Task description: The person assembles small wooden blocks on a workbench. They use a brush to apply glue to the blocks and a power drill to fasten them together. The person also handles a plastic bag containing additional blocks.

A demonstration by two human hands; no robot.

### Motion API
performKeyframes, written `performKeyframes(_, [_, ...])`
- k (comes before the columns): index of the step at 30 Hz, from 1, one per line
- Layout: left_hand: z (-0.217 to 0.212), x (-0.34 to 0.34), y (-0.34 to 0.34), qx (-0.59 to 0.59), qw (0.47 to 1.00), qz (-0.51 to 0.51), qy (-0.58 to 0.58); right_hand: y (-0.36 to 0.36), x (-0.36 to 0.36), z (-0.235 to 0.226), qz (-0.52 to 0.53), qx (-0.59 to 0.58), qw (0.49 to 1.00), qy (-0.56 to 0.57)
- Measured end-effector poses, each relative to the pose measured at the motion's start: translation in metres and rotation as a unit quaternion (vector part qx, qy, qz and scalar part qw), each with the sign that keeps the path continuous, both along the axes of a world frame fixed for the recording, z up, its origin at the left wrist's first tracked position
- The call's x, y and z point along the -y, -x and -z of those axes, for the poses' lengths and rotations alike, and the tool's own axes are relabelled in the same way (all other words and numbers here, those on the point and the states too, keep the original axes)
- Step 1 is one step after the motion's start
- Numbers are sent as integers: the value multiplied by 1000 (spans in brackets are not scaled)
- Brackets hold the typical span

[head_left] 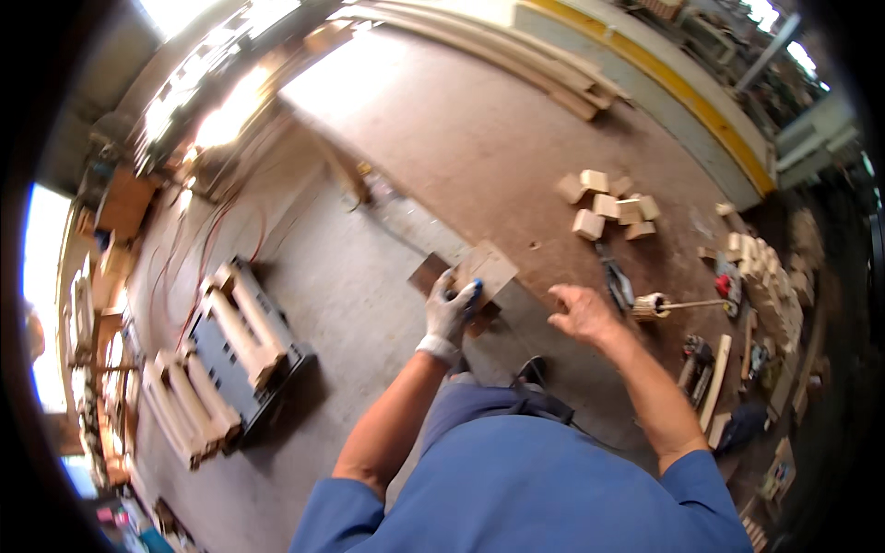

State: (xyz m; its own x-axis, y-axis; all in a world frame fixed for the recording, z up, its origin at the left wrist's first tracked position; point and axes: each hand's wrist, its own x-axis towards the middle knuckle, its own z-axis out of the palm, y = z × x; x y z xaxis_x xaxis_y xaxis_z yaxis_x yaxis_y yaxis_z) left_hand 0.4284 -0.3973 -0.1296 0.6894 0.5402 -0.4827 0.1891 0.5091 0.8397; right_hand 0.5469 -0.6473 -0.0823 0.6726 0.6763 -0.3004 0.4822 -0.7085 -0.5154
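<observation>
My left hand [448, 311], in a white work glove with a blue patch near a fingertip, is at the edge of a brown workbench [442, 138]. Its thumb and fingers are spread against a pale, square wooden board [489, 269] that overhangs the edge. Darker brown wood [428, 274] shows on either side of the glove; how these pieces join cannot be made out. Bare and apart from the board, my right hand [587, 315] hovers by the bench's near edge. Its fingers are loosely bent, with a gap to the thumb and nothing visible between them.
Several small wood blocks [606, 205] lie beyond my right hand, near a dark hand tool [616, 279]. More blocks [761, 267] and tools crowd the right. Long boards [498, 46] line the far side. On the floor at left, wooden frames [244, 323] rest around a dark platform [288, 361].
</observation>
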Motion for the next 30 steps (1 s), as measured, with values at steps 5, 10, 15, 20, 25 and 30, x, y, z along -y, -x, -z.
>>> performKeyframes(5, [3,9,-4,-1,999,31,-15,38,66,7,126,-74,989,2])
performKeyframes(10, [-4,6,-10,-9,1000,17,19,44,109,16,186,-149,971,-17])
performKeyframes(15, [1,2,-2,-26,999,15,-33,31,125,24,169,-168,971,-32])
performKeyframes(20, [-24,23,2,-67,996,-36,-49,14,141,40,109,-204,972,-38])
performKeyframes(25, [-21,32,-2,-78,992,-65,-80,2,150,62,40,-214,975,-39])
performKeyframes(30, [-24,33,-2,-79,993,-63,-65,5,144,52,59,-211,975,-44])
